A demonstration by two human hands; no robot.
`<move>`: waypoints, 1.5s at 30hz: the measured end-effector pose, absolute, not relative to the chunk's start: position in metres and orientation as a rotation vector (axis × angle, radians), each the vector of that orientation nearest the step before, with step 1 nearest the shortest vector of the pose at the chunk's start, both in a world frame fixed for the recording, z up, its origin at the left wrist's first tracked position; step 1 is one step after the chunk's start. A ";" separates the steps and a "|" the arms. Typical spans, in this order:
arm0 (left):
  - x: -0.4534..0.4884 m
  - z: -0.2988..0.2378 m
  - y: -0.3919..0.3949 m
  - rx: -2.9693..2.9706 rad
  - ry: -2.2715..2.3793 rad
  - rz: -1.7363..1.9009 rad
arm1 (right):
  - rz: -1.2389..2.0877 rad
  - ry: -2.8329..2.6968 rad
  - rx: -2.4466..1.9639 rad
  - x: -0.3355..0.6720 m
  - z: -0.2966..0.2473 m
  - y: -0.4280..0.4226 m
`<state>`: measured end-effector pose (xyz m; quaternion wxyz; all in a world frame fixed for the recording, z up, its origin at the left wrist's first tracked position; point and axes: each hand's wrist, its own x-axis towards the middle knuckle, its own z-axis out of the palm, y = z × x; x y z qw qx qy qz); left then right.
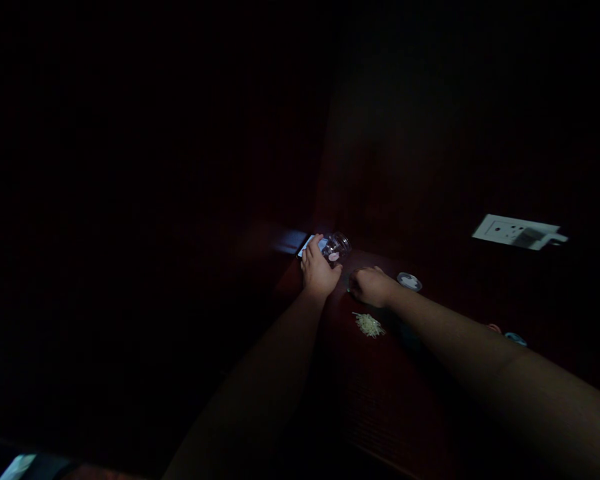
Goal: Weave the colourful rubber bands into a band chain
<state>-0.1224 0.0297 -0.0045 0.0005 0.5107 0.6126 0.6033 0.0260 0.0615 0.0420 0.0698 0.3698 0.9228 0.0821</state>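
My left hand point(320, 270) is closed around a small clear jar point(338, 245), which lies tilted with its mouth to the right. A pinkish patch shows on the jar. Past the fingers glows a phone-like lit screen point(305, 245). My right hand point(373, 287) is curled low over the dark reddish surface, just right of the jar. Its fingertips are in shadow, so what they hold is hidden. Below it lies a heap of small pale, tube-like pieces point(369, 325). A round whitish lid point(409, 281) rests beyond my right wrist.
Behind my right forearm sit a blue ring-shaped item point(515, 339) and a reddish one point(494, 328). A white socket panel point(505, 230) with something plugged in is at the right. Most of the surroundings are too dark to make out.
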 end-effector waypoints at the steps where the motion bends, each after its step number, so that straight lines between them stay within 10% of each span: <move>1: -0.122 -0.005 0.030 1.610 1.924 1.896 | 0.248 2.781 1.111 0.027 0.043 0.062; 45: -0.123 -0.010 0.034 1.675 1.795 1.905 | 0.178 2.767 1.467 0.039 0.041 0.094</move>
